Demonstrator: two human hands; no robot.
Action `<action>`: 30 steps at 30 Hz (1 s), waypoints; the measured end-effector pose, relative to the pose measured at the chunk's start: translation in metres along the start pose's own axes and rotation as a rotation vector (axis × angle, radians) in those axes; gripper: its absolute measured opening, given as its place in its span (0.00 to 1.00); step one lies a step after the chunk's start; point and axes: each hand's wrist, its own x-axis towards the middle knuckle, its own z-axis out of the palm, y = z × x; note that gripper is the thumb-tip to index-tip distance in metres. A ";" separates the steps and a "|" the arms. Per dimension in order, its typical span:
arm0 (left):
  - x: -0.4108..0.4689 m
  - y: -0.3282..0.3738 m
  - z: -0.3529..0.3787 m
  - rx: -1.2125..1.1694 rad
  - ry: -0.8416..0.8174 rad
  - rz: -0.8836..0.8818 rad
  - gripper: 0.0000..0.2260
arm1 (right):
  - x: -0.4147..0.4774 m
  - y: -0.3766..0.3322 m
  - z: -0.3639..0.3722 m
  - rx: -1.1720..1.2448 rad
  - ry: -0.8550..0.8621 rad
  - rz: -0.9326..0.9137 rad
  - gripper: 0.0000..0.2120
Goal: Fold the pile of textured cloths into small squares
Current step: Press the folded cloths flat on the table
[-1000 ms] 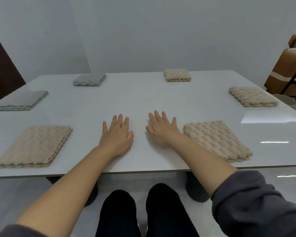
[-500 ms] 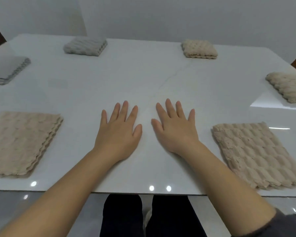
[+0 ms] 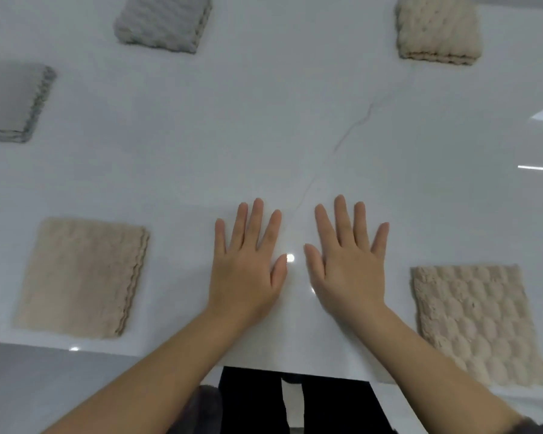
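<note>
My left hand [image 3: 246,264] and my right hand [image 3: 347,261] lie flat, fingers spread, on the white table [image 3: 264,136] near its front edge, side by side and holding nothing. A beige stack of textured cloths [image 3: 82,277] lies to the left of my left hand. A bumpy beige cloth stack [image 3: 474,321] lies to the right of my right hand. Neither hand touches a cloth.
Farther back lie a grey folded stack [image 3: 10,101] at the left edge, a small grey folded square [image 3: 163,21] and a small beige folded square [image 3: 438,29]. My dark-trousered legs [image 3: 295,402] show below the table edge.
The view has tilted down and drawn closer to the table, so the far wall has dropped out of sight. Both hands stay flat on the table in the same place.
</note>
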 end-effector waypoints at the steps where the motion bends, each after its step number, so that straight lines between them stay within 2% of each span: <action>1: 0.000 0.001 -0.001 -0.005 -0.019 -0.004 0.28 | 0.000 0.000 -0.001 0.000 -0.015 0.004 0.30; 9: 0.003 0.007 -0.023 -0.024 -0.154 -0.035 0.29 | 0.001 -0.002 -0.014 0.017 -0.098 0.009 0.30; 20: 0.000 -0.001 -0.041 -0.055 -0.147 -0.089 0.30 | 0.003 -0.010 -0.015 0.010 -0.121 0.044 0.29; 24: -0.017 -0.031 -0.062 -0.101 -0.078 -0.164 0.29 | 0.004 -0.047 -0.021 0.117 -0.158 0.038 0.29; 30: -0.051 -0.130 -0.086 -0.090 0.001 -0.235 0.28 | -0.006 -0.146 -0.014 0.255 -0.170 -0.101 0.30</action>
